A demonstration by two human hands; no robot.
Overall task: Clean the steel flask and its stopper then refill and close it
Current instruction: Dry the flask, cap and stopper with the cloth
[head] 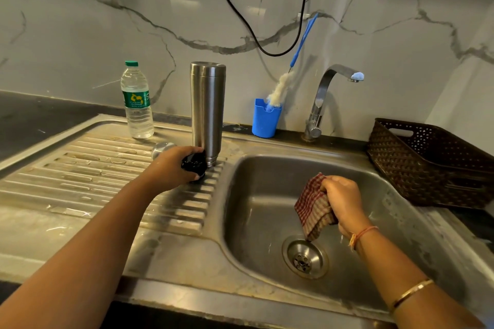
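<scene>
The steel flask, a tall brushed-metal cylinder, stands upright on the ribbed steel drainboard at the sink's left edge. Its foot is just beside the left hand. That hand curls its fingers round a glossy black stopper that sits low on the ribs. The fingers cover much of the stopper, so its shape is hard to read. Behind the wrist a rounded steel piece, possibly the flask's cup, shows blurred and half hidden.

The right hand grips a bunched red-and-cream checked cloth above the steel basin. The cloth's lower corner hangs near the round drain strainer.

At the back rim rises a curved chrome tap. Left of it a blue plastic holder carries a bottle brush with a fluffy white head and a thin blue handle. A clear plastic water bottle with a green cap stands left of the flask. A brown perforated basket sits at right, cut off by the frame. A black cable loops down the veined marble wall.
</scene>
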